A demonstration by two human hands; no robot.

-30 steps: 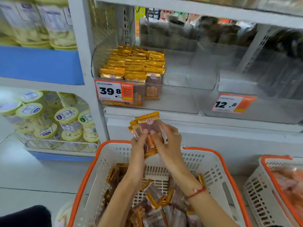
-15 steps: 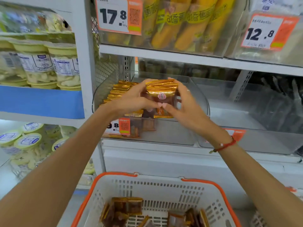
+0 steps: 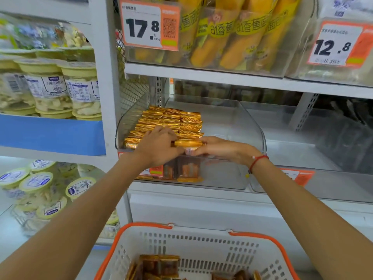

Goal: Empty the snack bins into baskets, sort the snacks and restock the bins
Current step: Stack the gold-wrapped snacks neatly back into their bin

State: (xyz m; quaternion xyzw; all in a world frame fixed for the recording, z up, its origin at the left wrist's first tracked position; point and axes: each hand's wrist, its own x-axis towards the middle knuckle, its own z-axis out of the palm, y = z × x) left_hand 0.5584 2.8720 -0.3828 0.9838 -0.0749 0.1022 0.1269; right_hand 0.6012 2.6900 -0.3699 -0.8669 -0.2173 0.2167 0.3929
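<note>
Both hands clamp a small stack of gold-topped snack packets [image 3: 188,143] at the front of a clear plastic bin [image 3: 250,126] on a shop shelf. The left hand [image 3: 156,147] curls over the stack's left end while the right hand [image 3: 219,147], a red cord bracelet [image 3: 257,161] at its wrist, pinches the right end between thumb and fingers. The stack sits just beside rows of matching gold packets [image 3: 171,121] that fill the bin's left half; the right half is bare. An orange price tag [image 3: 156,170] hangs on the bin front, partly hidden by the left wrist. Below, a white basket with an orange rim [image 3: 141,227] holds more brown packets [image 3: 159,265]. On the shelf above, yellow banana-shaped packs [image 3: 232,37] stand behind a tag reading 17.8 [image 3: 149,25]. Lidded tubs [image 3: 48,85] line the shelves to the left.
</note>
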